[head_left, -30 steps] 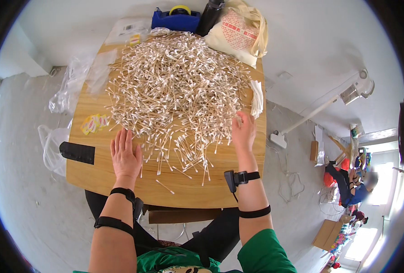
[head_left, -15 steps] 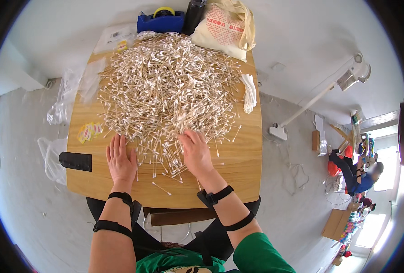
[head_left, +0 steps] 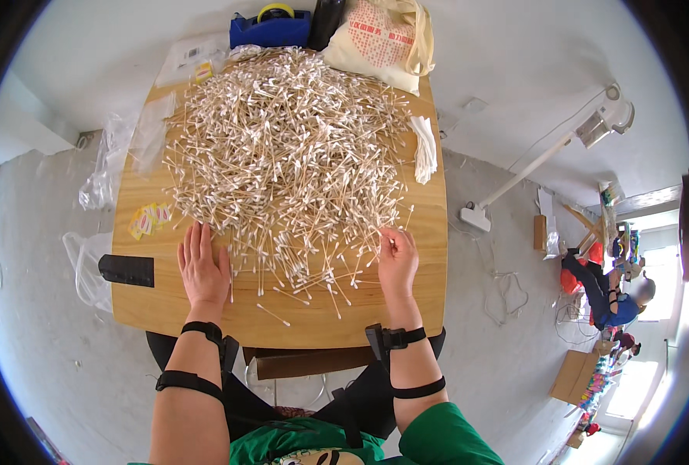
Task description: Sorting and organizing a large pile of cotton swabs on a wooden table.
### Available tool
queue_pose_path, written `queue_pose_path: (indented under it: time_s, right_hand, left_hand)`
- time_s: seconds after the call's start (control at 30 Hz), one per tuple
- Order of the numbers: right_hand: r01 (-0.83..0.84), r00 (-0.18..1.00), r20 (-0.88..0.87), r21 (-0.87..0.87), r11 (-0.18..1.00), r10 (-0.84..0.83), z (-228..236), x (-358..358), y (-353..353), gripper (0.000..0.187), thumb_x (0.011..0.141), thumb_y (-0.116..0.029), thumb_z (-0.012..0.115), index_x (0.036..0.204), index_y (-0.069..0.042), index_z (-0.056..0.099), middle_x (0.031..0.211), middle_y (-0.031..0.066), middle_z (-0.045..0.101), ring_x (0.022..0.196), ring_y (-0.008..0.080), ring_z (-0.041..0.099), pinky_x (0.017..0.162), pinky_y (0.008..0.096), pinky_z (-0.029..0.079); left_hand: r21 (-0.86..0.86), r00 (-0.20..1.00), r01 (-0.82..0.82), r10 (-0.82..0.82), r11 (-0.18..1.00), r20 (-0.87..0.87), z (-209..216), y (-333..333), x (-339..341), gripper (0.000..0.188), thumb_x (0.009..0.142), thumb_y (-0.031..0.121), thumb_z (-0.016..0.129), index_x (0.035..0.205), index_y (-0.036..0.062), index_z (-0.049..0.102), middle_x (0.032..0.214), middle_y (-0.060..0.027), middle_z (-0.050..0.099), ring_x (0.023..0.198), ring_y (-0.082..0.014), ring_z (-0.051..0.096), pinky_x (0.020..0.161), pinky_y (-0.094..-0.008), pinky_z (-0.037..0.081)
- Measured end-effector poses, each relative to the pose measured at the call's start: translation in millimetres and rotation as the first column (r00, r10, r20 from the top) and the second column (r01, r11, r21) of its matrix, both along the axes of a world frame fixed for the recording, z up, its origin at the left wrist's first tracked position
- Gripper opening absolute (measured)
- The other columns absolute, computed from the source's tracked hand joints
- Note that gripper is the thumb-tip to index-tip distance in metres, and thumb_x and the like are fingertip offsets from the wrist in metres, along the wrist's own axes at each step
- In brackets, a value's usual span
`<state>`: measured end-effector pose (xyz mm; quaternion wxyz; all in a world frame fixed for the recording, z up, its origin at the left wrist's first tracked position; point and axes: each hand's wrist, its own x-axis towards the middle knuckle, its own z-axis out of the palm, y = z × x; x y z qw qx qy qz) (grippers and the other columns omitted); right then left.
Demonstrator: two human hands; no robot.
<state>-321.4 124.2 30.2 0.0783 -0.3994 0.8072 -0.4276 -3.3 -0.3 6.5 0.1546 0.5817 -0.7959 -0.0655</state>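
A wide heap of cotton swabs point(head_left: 282, 147) with white tips and pale wooden sticks covers the middle of the wooden table point(head_left: 321, 325). My left hand point(head_left: 204, 267) lies flat, palm down, by the heap's near left edge, fingers stretched out and touching the outermost swabs. At the heap's near right edge is my right hand point(head_left: 398, 263), fingers curled and thumb pressed in among the swab ends. Whatever it pinches is hidden by the fingers. Between the hands, loose swabs point(head_left: 302, 267) spread toward me, and a single one lies apart near the front edge.
Small yellow-and-white packets point(head_left: 150, 220) and a black strip point(head_left: 127, 271) lie on the left. White folded strips point(head_left: 423, 151) lie on the right. At the back stand a blue tape dispenser point(head_left: 270, 29), a black bottle point(head_left: 327, 25) and a cream cloth bag point(head_left: 375, 46). Another person point(head_left: 620, 302) sits far right.
My right hand has moved right from the middle of the heap's near edge to its right edge, and its fingers have curled in. My left hand stays flat in place.
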Motion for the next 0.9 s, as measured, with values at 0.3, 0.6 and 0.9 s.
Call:
queue_pose_path:
  time_s: [0.3, 0.6, 0.9]
  right_hand:
    - [0.119, 0.943, -0.324, 0.127, 0.985, -0.072, 11.0, 20.4, -12.9, 0.026, 0.082, -0.005, 0.067, 0.108, -0.01, 0.068, 0.119, 0.016, 0.055, 0.119, 0.0354, 0.047, 0.098, 0.0443, 0.042]
    - [-0.33, 0.781, -0.424, 0.342, 0.88, 0.458, 19.4, 92.0, -73.8, 0.034, 0.088, -0.02, 0.064, 0.122, -0.013, 0.061, 0.132, 0.013, 0.048, 0.132, 0.036, 0.038, 0.109, 0.0515, 0.032]
    - [-0.674, 0.641, -0.326, 0.193, 0.713, 0.695, 12.7, 132.5, -40.0, 0.032, 0.085, -0.015, 0.064, 0.116, -0.01, 0.062, 0.124, 0.0106, 0.054, 0.123, 0.0323, 0.047, 0.107, 0.052, 0.034]
  left_hand:
    - [0.026, 1.0, -0.018, 0.017, 1.0, 0.025, -1.9, -0.6, 3.2, 0.055, 0.093, 0.027, 0.054, 0.143, 0.0085, 0.04, 0.15, -0.0103, 0.039, 0.14, -0.0267, 0.033, 0.117, -0.0441, 0.022]
    - [0.021, 1.0, -0.018, 0.018, 1.0, 0.017, -1.6, -1.2, 1.3, 0.055, 0.093, 0.026, 0.053, 0.143, 0.0086, 0.04, 0.149, -0.0106, 0.04, 0.139, -0.0272, 0.034, 0.117, -0.0443, 0.021]
    - [0.015, 1.0, -0.004, 0.004, 1.0, -0.009, -0.6, -0.7, -0.4, 0.055, 0.092, 0.025, 0.054, 0.143, 0.0082, 0.04, 0.148, -0.0112, 0.041, 0.139, -0.0277, 0.034, 0.116, -0.0448, 0.022]
